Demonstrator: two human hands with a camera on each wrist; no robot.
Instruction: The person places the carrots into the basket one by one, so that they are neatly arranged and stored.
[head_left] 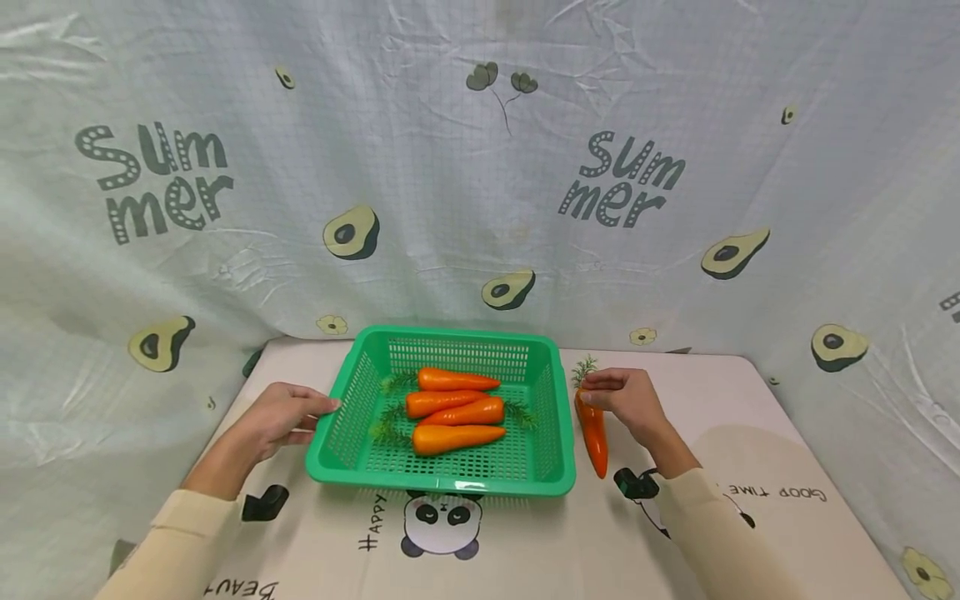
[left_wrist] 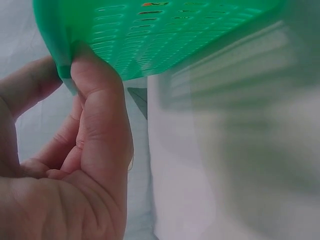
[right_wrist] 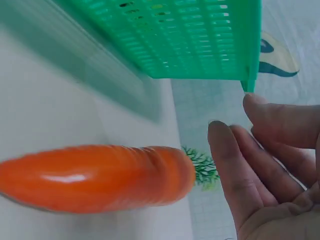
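Observation:
A green plastic basket (head_left: 442, 487) stands in the middle of the table, with several orange carrots (head_left: 457, 438) with green tops inside it. At its left side my left hand (head_left: 288, 414) pinches the rim between thumb and fingers; the left wrist view shows the basket's rim (left_wrist: 62, 65) between them. Just outside the right wall lies another carrot (head_left: 594, 437), its leafy top toward the back. My right hand (head_left: 626, 400) is over the upper part of that carrot. In the right wrist view its thumb and fingers (right_wrist: 225, 150) are parted with nothing between them, the thumb tip right at the basket's rim.
A pale printed cloth with a panda drawing (head_left: 442, 525) covers the table (head_left: 525, 558). Behind and at the sides hangs a light curtain (head_left: 450, 167) with avocado prints, close to the table's back edge.

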